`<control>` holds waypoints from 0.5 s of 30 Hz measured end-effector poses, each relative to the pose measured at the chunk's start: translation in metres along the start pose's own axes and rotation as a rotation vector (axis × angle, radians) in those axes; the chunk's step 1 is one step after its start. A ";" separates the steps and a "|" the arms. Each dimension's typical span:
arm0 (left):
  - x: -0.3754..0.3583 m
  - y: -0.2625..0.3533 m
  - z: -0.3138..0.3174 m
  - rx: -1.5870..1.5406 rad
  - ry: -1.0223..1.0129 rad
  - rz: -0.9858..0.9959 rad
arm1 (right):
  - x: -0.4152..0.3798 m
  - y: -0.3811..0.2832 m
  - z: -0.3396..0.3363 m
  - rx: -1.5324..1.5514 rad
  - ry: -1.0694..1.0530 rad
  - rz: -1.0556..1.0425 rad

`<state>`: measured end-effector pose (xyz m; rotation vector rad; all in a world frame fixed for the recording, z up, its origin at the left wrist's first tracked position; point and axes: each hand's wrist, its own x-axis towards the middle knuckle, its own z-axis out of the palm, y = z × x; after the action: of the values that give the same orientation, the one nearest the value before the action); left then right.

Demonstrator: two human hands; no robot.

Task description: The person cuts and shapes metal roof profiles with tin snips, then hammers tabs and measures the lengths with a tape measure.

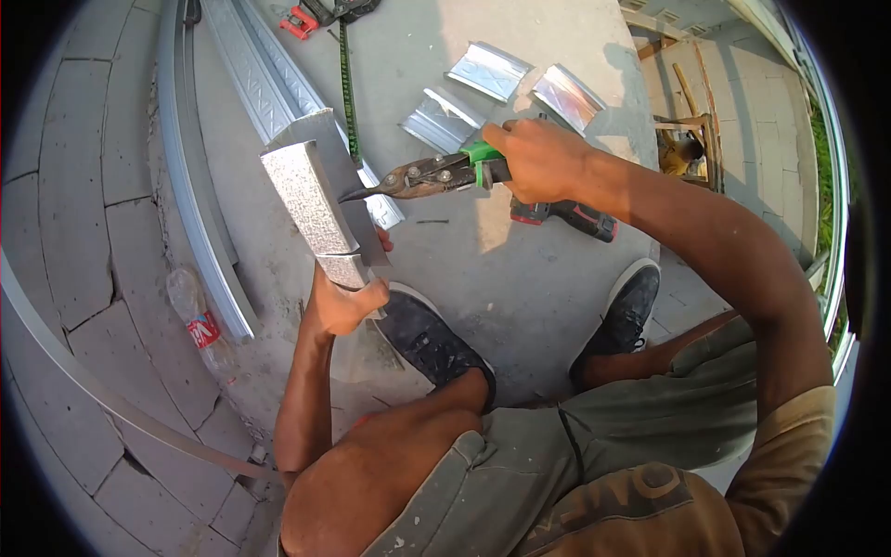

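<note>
My left hand (345, 304) grips the lower end of a metal channel piece (299, 195) with a silvery, textured face, holding it up off the floor. A slit crosses that face just above my thumb. My right hand (538, 160) is wrapped round the green handles of tin snips (427, 176). Their pointed jaws reach left to the channel's grey side flange, tips right at it. Beyond the snips lie short cut channel pieces, one nearest the tool (443, 121), another at the back (489, 72) and a third on the right (569, 97).
Long metal channels (251, 70) and a curved strip (190, 176) lie left. A green tape measure blade (347, 84) stretches from the top. A cordless power tool (587, 221) rests under my right wrist. A plastic bottle (201, 325) lies left. Another person (679, 153) is below, right.
</note>
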<state>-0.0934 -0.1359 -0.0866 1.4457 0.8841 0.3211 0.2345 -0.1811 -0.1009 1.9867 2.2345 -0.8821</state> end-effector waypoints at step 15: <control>-0.015 -0.021 -0.035 -1.001 0.295 -0.190 | -0.030 -0.064 -0.071 0.096 -0.632 0.190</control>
<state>-0.1339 -0.1236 -0.0976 0.3897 0.8881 0.7199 0.2054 -0.1808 -0.0051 1.6001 1.6529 -1.3697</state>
